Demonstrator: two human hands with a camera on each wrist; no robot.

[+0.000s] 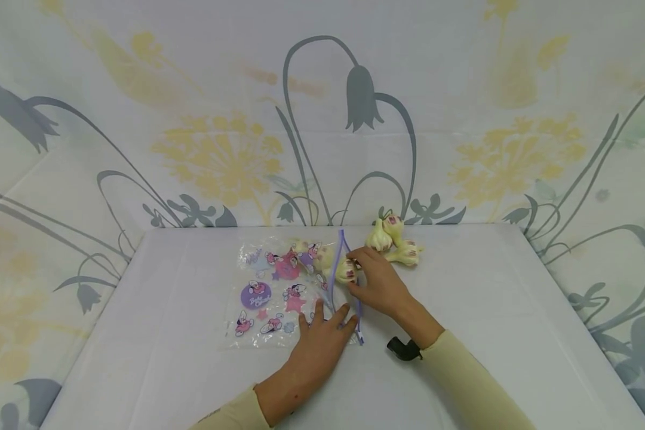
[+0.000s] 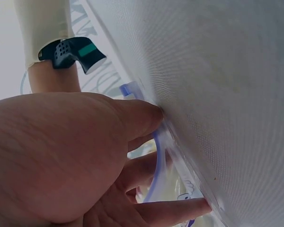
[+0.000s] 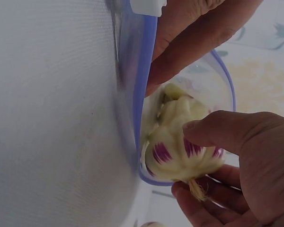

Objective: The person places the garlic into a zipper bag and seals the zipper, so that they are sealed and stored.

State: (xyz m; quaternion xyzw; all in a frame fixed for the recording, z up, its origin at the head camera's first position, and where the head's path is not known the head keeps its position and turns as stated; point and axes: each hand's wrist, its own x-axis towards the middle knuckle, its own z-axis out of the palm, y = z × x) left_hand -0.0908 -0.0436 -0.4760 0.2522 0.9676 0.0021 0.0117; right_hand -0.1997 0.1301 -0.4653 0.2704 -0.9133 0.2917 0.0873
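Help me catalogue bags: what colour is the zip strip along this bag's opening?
Blue-violet; the zip strip shows best in the right wrist view.

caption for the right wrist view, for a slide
Right hand holding garlic at the mouth of an open bag, left hand at the rim.

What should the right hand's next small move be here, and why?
Probably ease the cream, purple-marked garlic bulb deeper into the clear printed plastic bag before letting go: the right hand holds it at the open purple plastic rim, while the left hand rests on the bag.
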